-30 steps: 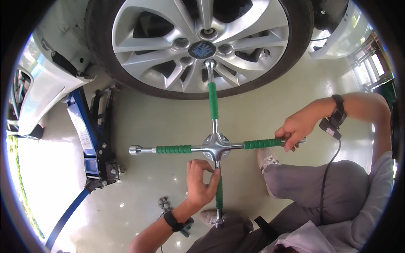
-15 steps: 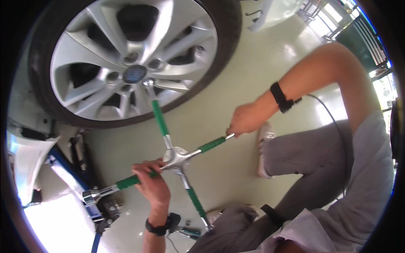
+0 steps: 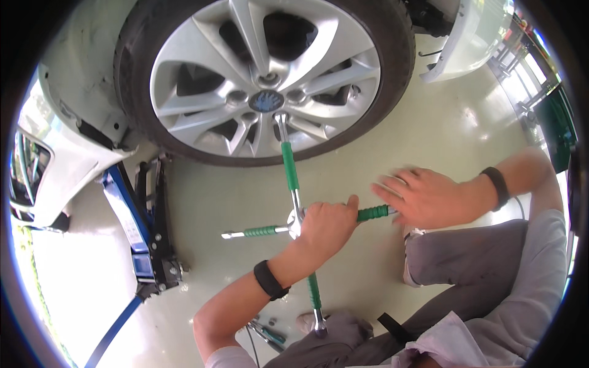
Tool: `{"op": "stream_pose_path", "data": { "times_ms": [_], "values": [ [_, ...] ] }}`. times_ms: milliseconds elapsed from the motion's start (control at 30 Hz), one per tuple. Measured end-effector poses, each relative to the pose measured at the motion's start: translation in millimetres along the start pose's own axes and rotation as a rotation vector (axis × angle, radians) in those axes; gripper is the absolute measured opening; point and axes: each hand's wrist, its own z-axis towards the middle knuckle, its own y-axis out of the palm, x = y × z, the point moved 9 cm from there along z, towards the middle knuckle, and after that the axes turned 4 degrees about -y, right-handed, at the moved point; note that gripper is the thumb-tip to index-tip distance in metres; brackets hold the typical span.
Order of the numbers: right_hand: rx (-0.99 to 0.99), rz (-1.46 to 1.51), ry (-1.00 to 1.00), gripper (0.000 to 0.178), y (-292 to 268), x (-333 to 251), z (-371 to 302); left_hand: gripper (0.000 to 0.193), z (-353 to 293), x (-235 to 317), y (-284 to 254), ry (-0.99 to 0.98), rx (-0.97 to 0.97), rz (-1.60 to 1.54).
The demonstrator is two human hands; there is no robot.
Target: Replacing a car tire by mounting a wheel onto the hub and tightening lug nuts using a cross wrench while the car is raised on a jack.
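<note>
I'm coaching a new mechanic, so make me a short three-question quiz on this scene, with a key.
1. Where does the upper end of the cross wrench sit?
A. against a toolbox
B. at the wheel, near its centre cap
C. flat on the floor

2. True or false: the blue-and-black jack is left of the cross wrench in this view.

3. Which of the person's hands is spread open?

Key:
1. B
2. True
3. The right hand; the left hand is curled over the cross wrench near its centre.
</note>
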Motion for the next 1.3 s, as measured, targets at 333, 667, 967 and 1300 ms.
{"op": "stream_pose_path", "data": {
  "times_ms": [333, 667, 967, 1300],
  "values": [
    [-0.489, 0.788, 0.117, 0.035, 214.2, -20.3, -9.7, 0.034, -176.9, -128.8, -1.1, -0.735, 0.863, -0.743],
    [-0.26, 0.374, -0.704, 0.024, 149.5, -132.1, 89.0, 0.038, -97.6, -52.5, -55.4, 0.013, 0.679, -0.636],
    [-0.137, -0.023, -0.224, 0.043, 0.6, -14.2, 35.2, 0.022, -34.5, 8.3, -12.4, 0.125, 0.171, 0.007],
    [-0.48, 0.5, -0.083, 0.05, 205.4, -31.7, 30.7, 0.067, -194.6, -86.6, -68.8, 0.018, 1.194, -0.372]
  ]
}}
